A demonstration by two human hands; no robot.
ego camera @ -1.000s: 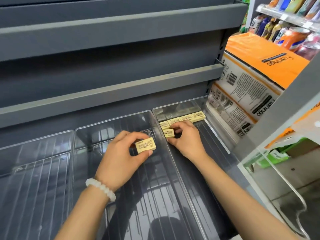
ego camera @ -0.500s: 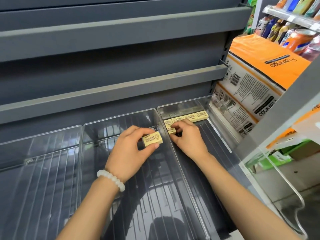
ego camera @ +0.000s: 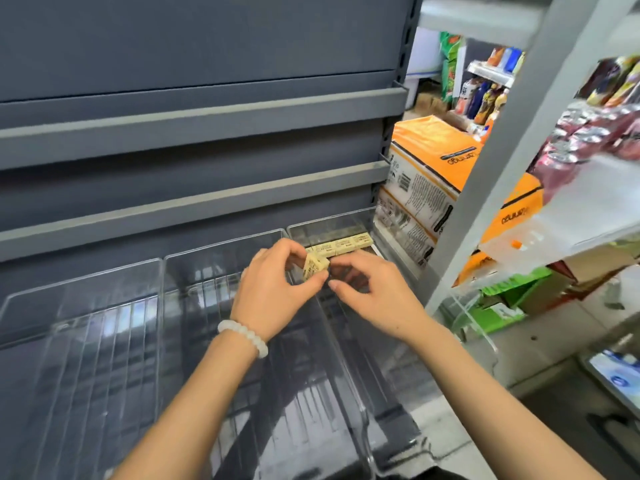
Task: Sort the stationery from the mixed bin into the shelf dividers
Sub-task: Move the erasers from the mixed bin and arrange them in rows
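Eraser [ego camera: 314, 267]: small cream block in a printed sleeve, tilted on end, pinched between thumb and fingers of the left hand [ego camera: 273, 289] above the wall shared by the middle divider [ego camera: 221, 251] and the right divider [ego camera: 329, 226].

Handling, as a judgement: light, rigid enough for a fingertip pinch, not fragile; the sleeve may be a little slick. Best held across its two long sides (as the person holds it).

Row of erasers [ego camera: 341, 244] lies along the back edge of the right divider, end to end.

Right hand [ego camera: 374, 292] hovers just beside the held eraser, fingers loosely curled, holding nothing; its fingertips are near the block, contact not certain.

Left divider [ego camera: 79, 282] holds nothing visible. White bead bracelet [ego camera: 244, 336] sits on the left wrist. Orange-and-white cartons [ego camera: 436, 174] are stacked right of the shelf.

Versus half a second ago: the eraser was flat-faced over the middle divider; it is now turned on end and further right. The right hand has lifted off the row. The camera has swung right (more aisle shows).
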